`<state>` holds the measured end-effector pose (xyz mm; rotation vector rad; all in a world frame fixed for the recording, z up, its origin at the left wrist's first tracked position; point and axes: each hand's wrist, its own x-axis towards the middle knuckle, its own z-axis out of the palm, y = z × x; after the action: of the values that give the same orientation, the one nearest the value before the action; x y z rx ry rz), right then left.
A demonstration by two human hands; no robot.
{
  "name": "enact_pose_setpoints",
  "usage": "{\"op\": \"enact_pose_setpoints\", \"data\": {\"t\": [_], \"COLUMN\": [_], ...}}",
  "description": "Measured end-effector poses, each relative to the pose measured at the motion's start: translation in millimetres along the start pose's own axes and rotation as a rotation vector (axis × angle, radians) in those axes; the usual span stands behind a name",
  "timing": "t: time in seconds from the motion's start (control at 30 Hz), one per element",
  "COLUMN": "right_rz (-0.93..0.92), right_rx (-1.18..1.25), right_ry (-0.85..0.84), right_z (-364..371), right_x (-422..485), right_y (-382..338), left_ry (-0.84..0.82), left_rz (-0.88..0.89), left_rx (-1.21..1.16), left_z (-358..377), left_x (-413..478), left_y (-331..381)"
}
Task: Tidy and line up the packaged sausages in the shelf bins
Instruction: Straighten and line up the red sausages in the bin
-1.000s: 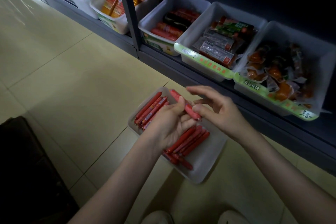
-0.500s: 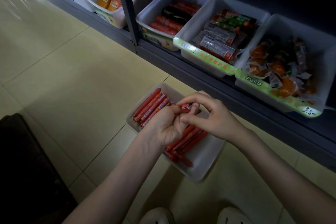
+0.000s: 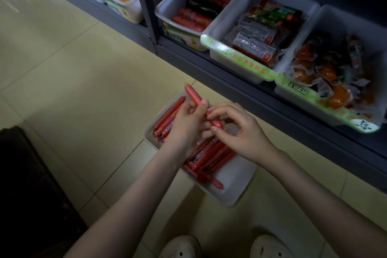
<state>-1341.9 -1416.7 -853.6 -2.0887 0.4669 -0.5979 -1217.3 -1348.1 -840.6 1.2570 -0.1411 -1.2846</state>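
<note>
Left hand point(image 3: 188, 125) grasps a sausage point(image 3: 193, 95) aimed at 11 o'clock; right hand point(image 3: 240, 134) pinches its lower end. At 3 o'clock, a label point(image 3: 364, 126) reads "3.5".

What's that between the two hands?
A red sausage: the left hand grips it, the right hand pinches its near end. The head view shows it.

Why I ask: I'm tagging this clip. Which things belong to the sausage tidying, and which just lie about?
In the job: sausage, pinched by left hand and right hand; other sausages; floor bin.
Just about: shelf bins of other packs; shoes.
</note>
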Motion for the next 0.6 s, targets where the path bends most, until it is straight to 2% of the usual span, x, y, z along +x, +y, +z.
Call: {"op": "enact_pose_setpoints", "data": {"t": [0.1, 0.17, 0.23, 0.3, 0.37, 0.43, 0.5, 0.6], "right_rz": [0.141, 0.226, 0.34, 0.465, 0.562, 0.628, 0.673, 0.752], "right_rx": [0.099, 0.132, 0.074, -0.052, -0.222, -0.381, -0.41, -0.284], "right_ry": [-0.02, 0.002, 0.043, 0.001, -0.184, -0.475, -0.716, -0.785], "right_z": [7, 11, 17, 24, 36, 53, 69, 91], "right_x": [1, 1, 0, -4, -16, -30, -43, -60], "right_y": [6, 14, 31, 50, 70, 83, 84, 78], "left_ry": [0.085, 0.183, 0.24, 0.17, 0.079, 0.047, 0.0, -0.015], "left_rz": [0.174, 0.364, 0.518, 0.44, 0.247, 0.181, 0.23, 0.239], "left_rx": [0.29, 0.655, 1.12, 1.632, 1.961, 2.082, 2.177, 2.2], "left_z": [-6, -13, -28, -46, -62, -70, -73, -81], "left_x": [11, 22, 36, 53, 65, 72, 79, 82], "left_y": [-6, -12, -25, -43, -59, -67, -70, -72]}}
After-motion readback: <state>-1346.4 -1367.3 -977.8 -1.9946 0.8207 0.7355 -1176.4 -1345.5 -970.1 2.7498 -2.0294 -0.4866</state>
